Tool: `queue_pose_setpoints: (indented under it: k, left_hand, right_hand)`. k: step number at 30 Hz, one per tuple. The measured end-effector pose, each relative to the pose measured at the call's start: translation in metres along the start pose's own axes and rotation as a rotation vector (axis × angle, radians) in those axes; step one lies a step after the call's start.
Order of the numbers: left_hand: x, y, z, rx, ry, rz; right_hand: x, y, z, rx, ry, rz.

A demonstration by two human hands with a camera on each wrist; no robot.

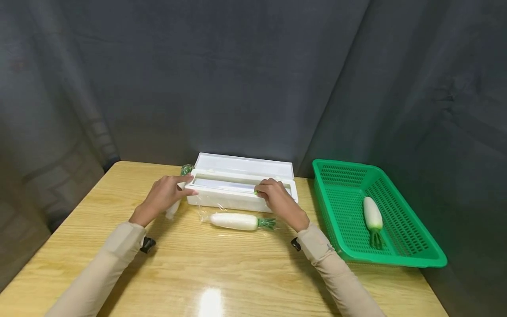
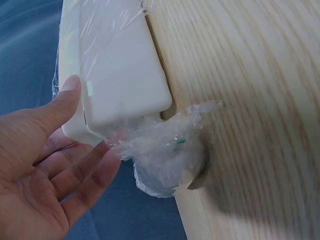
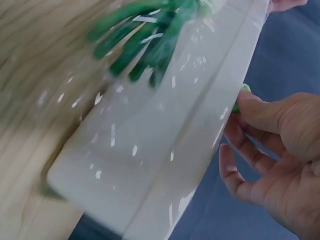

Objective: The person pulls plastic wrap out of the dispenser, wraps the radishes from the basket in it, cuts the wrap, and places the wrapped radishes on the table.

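Note:
A white cling film dispenser [image 1: 225, 199] stands on the table with its lid [image 1: 245, 165] raised at the back. My left hand [image 1: 164, 196] grips its left end, thumb on the front edge and fingers around the end. With thumb and forefinger my right hand [image 1: 280, 201] pinches a small green slider [image 3: 240, 100] on the dispenser's front edge. In front lies a white radish [image 1: 233, 221] with green tops, under clear film that runs up to the dispenser. Another film-wrapped radish [image 2: 170, 160] lies beside the dispenser's left end, partly hidden by my left hand in the head view.
To the right stands a green plastic basket [image 1: 396, 260] holding one unwrapped radish [image 1: 372, 214]. The wooden table [image 1: 237, 273] ends at a dark curtain [image 1: 245, 79] behind the dispenser.

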State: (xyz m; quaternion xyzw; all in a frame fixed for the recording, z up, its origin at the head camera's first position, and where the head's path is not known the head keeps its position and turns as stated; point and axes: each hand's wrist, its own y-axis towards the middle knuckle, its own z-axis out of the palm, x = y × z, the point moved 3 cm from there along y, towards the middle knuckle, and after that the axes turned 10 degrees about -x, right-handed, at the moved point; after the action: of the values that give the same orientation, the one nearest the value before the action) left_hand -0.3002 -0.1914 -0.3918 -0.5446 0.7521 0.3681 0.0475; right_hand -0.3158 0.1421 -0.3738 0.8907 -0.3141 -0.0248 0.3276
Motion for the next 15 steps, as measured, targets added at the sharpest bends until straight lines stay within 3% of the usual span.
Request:
queue_pose_setpoints:
  k: [8,15]
  left_hand:
    - [0.001,0.000,0.002,0.014,0.006,-0.016]
    - [-0.001,0.000,0.000,0.003,0.019,-0.009]
  right_hand:
    - [-0.004,-0.010,-0.011,-0.029,-0.169,-0.009]
    - [0.007,-0.006,-0.015,-0.008,-0.229,0.031]
